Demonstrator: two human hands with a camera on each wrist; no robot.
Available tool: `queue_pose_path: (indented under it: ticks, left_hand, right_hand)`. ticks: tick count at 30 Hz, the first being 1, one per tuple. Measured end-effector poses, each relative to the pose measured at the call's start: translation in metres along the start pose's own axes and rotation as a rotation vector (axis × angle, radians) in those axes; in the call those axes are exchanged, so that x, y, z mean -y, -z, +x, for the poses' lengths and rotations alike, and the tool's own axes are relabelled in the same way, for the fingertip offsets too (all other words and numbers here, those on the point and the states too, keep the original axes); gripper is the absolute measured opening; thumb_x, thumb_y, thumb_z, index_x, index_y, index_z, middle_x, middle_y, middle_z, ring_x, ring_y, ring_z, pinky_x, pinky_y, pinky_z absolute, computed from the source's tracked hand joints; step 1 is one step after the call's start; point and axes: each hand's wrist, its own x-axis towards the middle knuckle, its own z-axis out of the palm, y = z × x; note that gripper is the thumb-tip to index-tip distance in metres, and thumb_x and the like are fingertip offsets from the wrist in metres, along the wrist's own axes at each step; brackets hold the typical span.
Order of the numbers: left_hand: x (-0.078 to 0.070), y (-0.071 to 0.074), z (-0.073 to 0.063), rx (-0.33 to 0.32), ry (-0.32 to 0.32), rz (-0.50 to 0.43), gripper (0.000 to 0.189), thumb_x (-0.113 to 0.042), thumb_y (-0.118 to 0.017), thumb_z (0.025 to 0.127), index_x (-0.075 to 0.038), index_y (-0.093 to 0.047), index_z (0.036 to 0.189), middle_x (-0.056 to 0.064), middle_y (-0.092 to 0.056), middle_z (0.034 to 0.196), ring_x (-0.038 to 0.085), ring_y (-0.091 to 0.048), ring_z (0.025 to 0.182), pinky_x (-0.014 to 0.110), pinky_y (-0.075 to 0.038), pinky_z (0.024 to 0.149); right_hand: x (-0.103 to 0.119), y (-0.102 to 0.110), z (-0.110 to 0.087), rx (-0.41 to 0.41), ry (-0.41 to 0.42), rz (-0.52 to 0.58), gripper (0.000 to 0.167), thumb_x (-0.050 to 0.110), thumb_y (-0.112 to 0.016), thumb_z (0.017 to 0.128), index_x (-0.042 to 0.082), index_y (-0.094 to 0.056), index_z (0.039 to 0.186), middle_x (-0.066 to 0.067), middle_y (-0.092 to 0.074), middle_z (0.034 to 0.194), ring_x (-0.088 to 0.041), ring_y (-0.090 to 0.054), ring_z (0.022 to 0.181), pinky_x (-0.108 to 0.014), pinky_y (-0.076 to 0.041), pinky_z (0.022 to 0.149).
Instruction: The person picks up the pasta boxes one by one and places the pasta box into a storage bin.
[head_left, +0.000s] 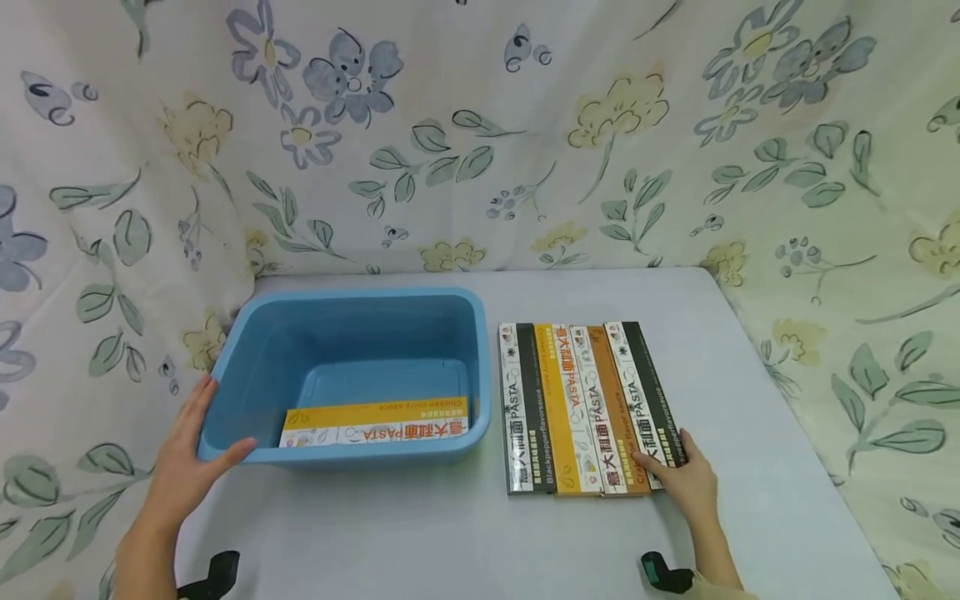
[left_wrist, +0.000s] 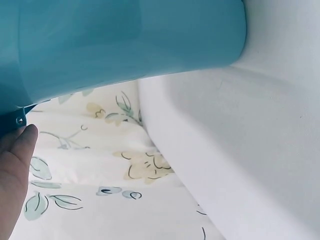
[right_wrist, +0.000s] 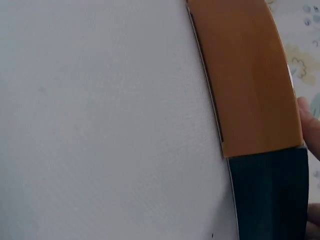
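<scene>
My left hand (head_left: 197, 458) rests against the near left corner of a blue plastic basin (head_left: 450, 300), fingers along its outer side and thumb at the front rim. Inside, a yellow-and-white pasta box (head_left: 375, 421) lies against the near wall. To the right, several pasta boxes lie side by side. My right hand (head_left: 686, 479) pinches the near end of the rightmost, black-and-white pasta box (head_left: 637, 383), thumb on top and fingers at its right side. Beside that lies an orange-and-white pasta box (head_left: 600, 367). In the right wrist view, the dark box end (right_wrist: 270, 195) adjoins the orange one (right_wrist: 250, 80).
Farther left in the row are a yellow-and-white box (head_left: 558, 400) and another black-and-white box (head_left: 525, 400). All stand on a white table (head_left: 420, 533). Floral cloth (head_left: 525, 167) hangs behind the table and at both sides.
</scene>
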Motion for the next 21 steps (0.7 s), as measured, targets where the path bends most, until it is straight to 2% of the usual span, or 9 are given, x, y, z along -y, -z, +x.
queue_pose_path:
  ticks: [7, 14, 21]
  left_hand:
    - [0.002, -0.001, -0.006, -0.006, 0.014, 0.001, 0.090, -0.024, -0.070, 0.087, -0.009, -0.015, 0.156, 0.017, -0.008, 0.162, 0.054, -0.010, 0.141, 0.078, -0.011, 0.101]
    - [0.003, -0.001, -0.006, -0.009, 0.013, 0.012, 0.090, -0.024, -0.070, 0.086, -0.009, -0.016, 0.156, 0.017, -0.008, 0.162, 0.053, -0.009, 0.141, 0.078, -0.010, 0.101]
    - [0.002, -0.001, -0.003, -0.020, -0.007, 0.014, 0.090, -0.023, -0.070, 0.086, -0.011, -0.016, 0.157, 0.014, -0.008, 0.162, 0.052, -0.008, 0.142, 0.077, -0.008, 0.102]
  right_hand:
    - [-0.008, 0.008, 0.008, 0.043, -0.026, -0.020, 0.101, 0.042, -0.079, 0.079, -0.007, -0.025, 0.149, -0.040, -0.033, 0.142, -0.053, -0.035, 0.129, -0.060, -0.038, 0.100]
    - [-0.016, 0.008, 0.008, -0.030, -0.004, -0.083, 0.093, 0.033, -0.077, 0.078, -0.012, -0.029, 0.144, -0.040, -0.040, 0.135, -0.054, -0.044, 0.120, -0.060, -0.042, 0.093]
    - [-0.014, 0.006, 0.009, -0.043, 0.020, -0.124, 0.100, 0.035, -0.080, 0.074, -0.010, -0.027, 0.146, -0.039, -0.040, 0.136, -0.053, -0.045, 0.118, -0.060, -0.042, 0.092]
